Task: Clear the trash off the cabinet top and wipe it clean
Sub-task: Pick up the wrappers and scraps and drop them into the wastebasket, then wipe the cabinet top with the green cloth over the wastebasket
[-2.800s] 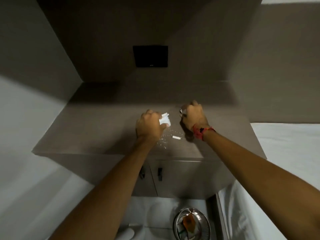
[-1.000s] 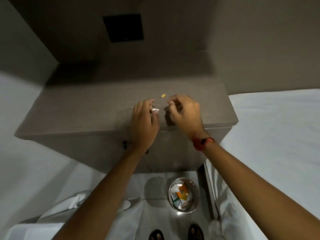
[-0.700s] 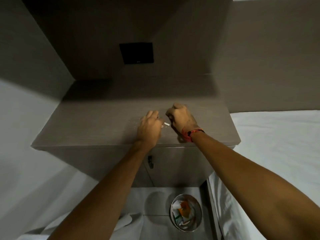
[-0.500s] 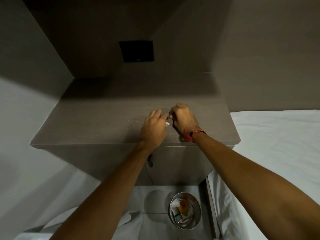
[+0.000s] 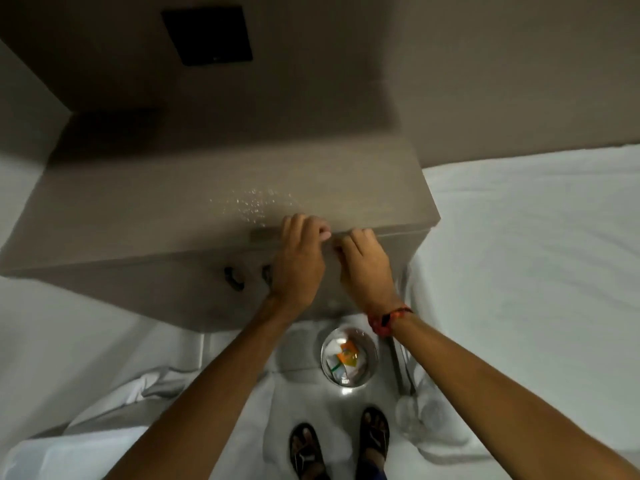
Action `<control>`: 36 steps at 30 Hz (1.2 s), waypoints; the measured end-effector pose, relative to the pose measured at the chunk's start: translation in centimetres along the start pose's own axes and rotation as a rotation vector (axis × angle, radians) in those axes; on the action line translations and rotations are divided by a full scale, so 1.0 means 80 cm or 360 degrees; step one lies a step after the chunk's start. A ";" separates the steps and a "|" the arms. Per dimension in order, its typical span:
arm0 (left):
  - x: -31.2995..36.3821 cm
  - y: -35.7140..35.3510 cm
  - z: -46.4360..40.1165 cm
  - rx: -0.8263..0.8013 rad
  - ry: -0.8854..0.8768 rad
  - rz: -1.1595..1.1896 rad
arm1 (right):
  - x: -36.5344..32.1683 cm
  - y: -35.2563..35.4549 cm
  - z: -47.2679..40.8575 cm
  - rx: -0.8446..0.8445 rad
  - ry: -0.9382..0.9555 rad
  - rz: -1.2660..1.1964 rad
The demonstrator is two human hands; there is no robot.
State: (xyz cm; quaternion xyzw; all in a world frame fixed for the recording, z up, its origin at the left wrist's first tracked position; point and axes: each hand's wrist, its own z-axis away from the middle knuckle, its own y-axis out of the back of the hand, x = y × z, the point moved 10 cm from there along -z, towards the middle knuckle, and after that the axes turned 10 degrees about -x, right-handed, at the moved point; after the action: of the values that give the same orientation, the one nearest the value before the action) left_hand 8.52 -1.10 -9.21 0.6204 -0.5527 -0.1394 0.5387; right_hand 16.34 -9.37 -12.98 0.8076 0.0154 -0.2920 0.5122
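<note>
The brown cabinet top [image 5: 145, 202] has a patch of fine glittering crumbs [image 5: 254, 206] near its front middle. My left hand [image 5: 299, 261] rests over the front edge just below the crumbs, fingers curled together. Beside it, my right hand [image 5: 367, 271], with a red band on the wrist, is held against the edge with fingers bent inward. The fingertips of both hands almost meet. No scrap shows in either hand, and the palms are hidden. A round metal bin [image 5: 370, 370] holding paper and orange wrappers stands on the floor below my hands.
Two cabinet door handles [image 5: 233, 277] sit under the edge left of my hands. White bedding [image 5: 536, 271] lies to the right and more white sheets [image 5: 69, 341] to the left. A clear plastic bottle [image 5: 419, 415] lies near my sandalled feet [image 5: 341, 441]. A dark panel [image 5: 207, 34] is on the wall.
Both hands have drawn back from the middle of the top to its front edge. The small white scrap seen between them is no longer visible. The view has tilted down toward the bin.
</note>
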 end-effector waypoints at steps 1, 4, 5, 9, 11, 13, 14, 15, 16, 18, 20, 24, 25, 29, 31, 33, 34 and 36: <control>0.006 -0.014 0.023 -0.0021 -0.0050 0.0030 | 0.013 -0.016 0.030 -0.0052 -0.0063 0.0020; -0.007 -0.100 0.100 -0.0309 -0.0014 0.0124 | 0.079 -0.092 0.117 -0.0396 -0.0435 -0.0092; -0.019 -0.138 0.127 -0.0459 0.0086 0.0182 | 0.105 -0.119 0.145 -0.0504 -0.0594 -0.0165; -0.095 -0.274 0.228 -0.0885 0.0773 0.0466 | 0.200 -0.211 0.239 -0.0663 -0.1288 -0.0487; -0.121 -0.327 0.260 -0.0984 0.0975 0.0532 | 0.233 -0.249 0.268 -0.0623 -0.1514 -0.0609; -0.137 -0.375 0.280 -0.1045 0.1059 0.0581 | 0.262 -0.285 0.287 -0.0559 -0.1672 -0.0683; -0.144 -0.398 0.287 -0.1071 0.1065 0.0586 | 0.273 -0.302 0.294 -0.0554 -0.1705 -0.0691; -0.150 -0.418 0.294 -0.1100 0.1059 0.0571 | 0.283 -0.318 0.299 -0.0565 -0.1714 -0.0679; -0.156 -0.432 0.298 -0.1130 0.1051 0.0542 | 0.290 -0.329 0.302 -0.0571 -0.1706 -0.0665; -0.173 -0.454 0.315 -0.1165 0.1098 0.0512 | 0.300 -0.350 0.312 -0.0639 -0.1679 -0.0618; -0.190 -0.458 0.330 -0.1138 0.1175 0.0530 | 0.303 -0.364 0.324 -0.0766 -0.1629 -0.0547; -0.209 -0.423 0.342 -0.1076 0.1201 0.0528 | 0.281 -0.367 0.324 -0.0961 -0.1467 -0.0428; -0.213 -0.406 0.340 -0.1047 0.1192 0.0532 | 0.269 -0.364 0.315 -0.0964 -0.1383 -0.0403; -0.222 -0.321 0.321 -0.0859 0.1132 0.0526 | 0.196 -0.356 0.260 -0.1144 -0.0962 -0.0143; -0.224 -0.265 0.306 -0.0702 0.1081 0.0460 | 0.133 -0.352 0.220 -0.1152 -0.0580 0.0018; -0.232 -0.193 0.298 -0.0506 0.1067 0.0323 | 0.048 -0.350 0.180 -0.1132 -0.0180 0.0040; -0.238 -0.154 0.299 -0.0409 0.1080 0.0220 | 0.004 -0.351 0.165 -0.1134 -0.0031 0.0046; -0.247 -0.077 0.307 -0.0210 0.1124 0.0020 | -0.076 -0.354 0.147 -0.1151 0.0227 0.0073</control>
State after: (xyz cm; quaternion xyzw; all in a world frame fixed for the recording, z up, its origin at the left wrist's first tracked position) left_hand -13.97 1.64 -32.01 0.5909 -0.3260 0.0515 0.7362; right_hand -3.21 -4.08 -36.75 0.5927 0.1353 -0.1991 0.7686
